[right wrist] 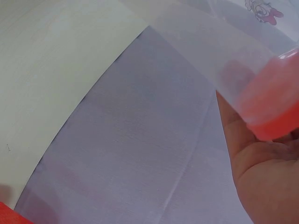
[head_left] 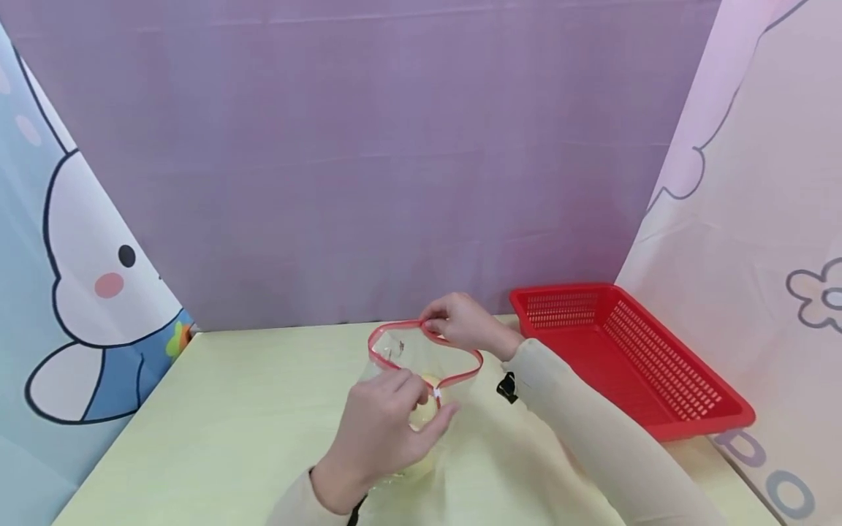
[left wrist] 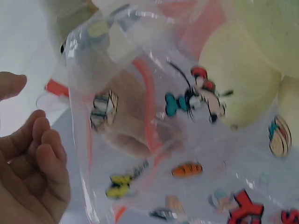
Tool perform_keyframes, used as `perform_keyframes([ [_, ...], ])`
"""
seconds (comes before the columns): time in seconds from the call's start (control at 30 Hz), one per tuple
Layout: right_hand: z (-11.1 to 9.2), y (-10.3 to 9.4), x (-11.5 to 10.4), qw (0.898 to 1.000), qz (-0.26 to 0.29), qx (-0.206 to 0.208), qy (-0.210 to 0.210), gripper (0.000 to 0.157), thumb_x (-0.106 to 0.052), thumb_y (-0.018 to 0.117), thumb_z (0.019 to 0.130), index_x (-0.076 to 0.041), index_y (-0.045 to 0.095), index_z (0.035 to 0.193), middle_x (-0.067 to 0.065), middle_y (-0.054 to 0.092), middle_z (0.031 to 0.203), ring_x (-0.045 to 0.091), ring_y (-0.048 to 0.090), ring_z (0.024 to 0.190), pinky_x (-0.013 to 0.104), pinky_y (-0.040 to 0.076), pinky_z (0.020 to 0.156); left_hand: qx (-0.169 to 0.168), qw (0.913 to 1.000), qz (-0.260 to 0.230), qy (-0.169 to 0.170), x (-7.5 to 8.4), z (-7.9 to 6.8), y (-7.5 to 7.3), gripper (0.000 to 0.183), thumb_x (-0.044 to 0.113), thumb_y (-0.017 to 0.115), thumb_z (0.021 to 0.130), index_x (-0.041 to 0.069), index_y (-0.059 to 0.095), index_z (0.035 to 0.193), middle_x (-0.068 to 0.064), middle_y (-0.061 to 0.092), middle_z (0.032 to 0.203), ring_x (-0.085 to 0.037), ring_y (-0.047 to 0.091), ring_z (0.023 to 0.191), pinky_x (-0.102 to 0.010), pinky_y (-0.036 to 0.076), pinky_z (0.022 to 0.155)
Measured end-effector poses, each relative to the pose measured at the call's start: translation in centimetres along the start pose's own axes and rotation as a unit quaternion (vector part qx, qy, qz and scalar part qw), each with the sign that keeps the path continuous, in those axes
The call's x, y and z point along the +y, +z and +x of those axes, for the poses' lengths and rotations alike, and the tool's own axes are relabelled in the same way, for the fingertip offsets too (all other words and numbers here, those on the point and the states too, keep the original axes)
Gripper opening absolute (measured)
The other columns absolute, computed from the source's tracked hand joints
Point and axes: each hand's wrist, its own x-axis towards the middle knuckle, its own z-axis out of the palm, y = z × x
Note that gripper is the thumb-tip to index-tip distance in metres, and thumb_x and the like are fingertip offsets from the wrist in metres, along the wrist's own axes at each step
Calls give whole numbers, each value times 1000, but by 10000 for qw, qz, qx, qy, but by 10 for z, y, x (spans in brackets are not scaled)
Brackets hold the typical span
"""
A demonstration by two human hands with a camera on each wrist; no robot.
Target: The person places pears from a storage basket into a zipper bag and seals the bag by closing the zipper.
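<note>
A clear zip bag (head_left: 468, 374) with a red zip edge stands with its mouth spread wide. In the left wrist view, cartoon figures are printed on the bag (left wrist: 187, 158), and pale yellow round things (left wrist: 238, 70) show through it. My right hand (head_left: 460, 321) pinches the far side of the red edge between thumb and fingers. Close to the near side, by the white zip slider (head_left: 437, 393), is my left hand (head_left: 384, 420). Its thumb is stretched away from the bent fingers (left wrist: 51, 149), with a gap between them beside the bag.
To the right on the pale yellow table (head_left: 263, 409) sits a red plastic basket (head_left: 677, 365) with slatted sides. A purple cloth backdrop (head_left: 362, 161) rises behind the table. Printed cartoon sheets (head_left: 99, 292) flank both sides.
</note>
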Motion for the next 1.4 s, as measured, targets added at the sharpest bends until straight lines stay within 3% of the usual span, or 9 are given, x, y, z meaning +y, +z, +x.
perform_keyframes([
  [0.13,-1,-1,0,10000,10,-9,-44,13,-5,67,98,-6,78,103,0,74,94,11,64,80,27,57,74,-331,9969,587,-412,13,-2,6,43,49,80,81,17,54,68,11,49,60,-6,44,48,-13,26,45],
  [0.27,-2,-1,0,10000,-39,34,-45,13,-5,67,98,-6,79,104,0,74,95,14,65,85,30,57,79,-980,9850,1120,-871,19,-1,7,38,37,85,77,16,55,65,8,47,57,-12,48,48,-21,30,41],
  [0.37,-2,-2,2,10000,-70,45,-34,14,-6,67,98,-8,78,105,0,74,98,15,67,92,34,58,85,-1270,9791,1193,-1049,20,-1,6,28,23,82,78,15,58,67,7,48,56,-15,51,49,-25,35,41],
  [0.47,-2,-2,3,10000,-12,13,-4,15,-6,67,98,-9,78,107,-1,74,101,16,67,96,37,58,89,-1329,9783,1091,-1155,18,0,4,20,18,79,80,15,61,70,7,53,58,-13,53,50,-25,37,43],
  [0.77,-8,-9,8,9990,403,39,214,15,-9,67,98,-11,78,109,-1,74,103,15,68,96,37,58,89,-880,9843,799,-1305,8,5,-9,18,8,78,79,12,63,72,5,59,65,-8,49,51,-20,39,43],
  [1.03,-16,-20,9,9958,720,364,423,15,-11,69,98,-11,76,110,-1,73,101,17,70,95,42,58,90,-475,9858,474,-1537,-10,8,-23,11,2,74,81,10,66,80,4,61,71,-7,59,58,-21,50,50],
  [1.2,-20,-25,8,9849,1471,729,553,13,-9,69,97,-7,76,108,5,74,99,22,71,97,47,56,94,-228,9828,217,-1821,-22,10,-35,9,-1,72,83,7,69,85,0,67,76,-7,65,63,-23,55,55],
  [1.4,-27,-27,7,9670,2182,1252,393,15,-8,66,99,2,71,108,12,73,99,22,71,94,37,59,90,-86,9758,-28,-2184,-33,12,-43,12,-1,71,86,9,67,82,0,65,76,-8,66,62,-26,57,57],
])
